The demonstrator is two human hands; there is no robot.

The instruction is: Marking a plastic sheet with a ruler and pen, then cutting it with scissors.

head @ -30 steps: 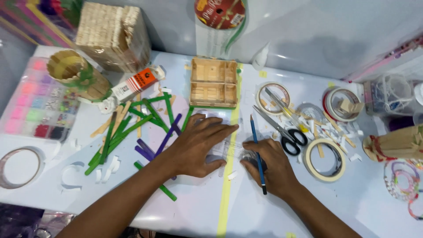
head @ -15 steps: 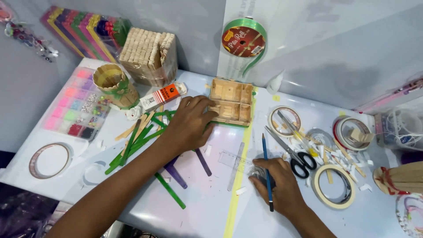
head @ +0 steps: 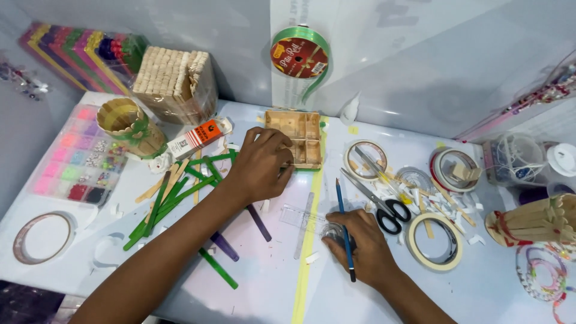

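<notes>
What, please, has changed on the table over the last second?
The left hand left the clear ruler and reached forward to the wooden stick tray, fingers now on its edge. The right hand stayed put, holding the blue pencil.

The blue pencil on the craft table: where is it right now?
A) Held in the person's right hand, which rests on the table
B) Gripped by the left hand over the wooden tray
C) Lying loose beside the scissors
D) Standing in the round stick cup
A: the blue pencil runs between the fingers of the right hand, which rests on the table, while the left hand touches the wooden stick tray.
</notes>
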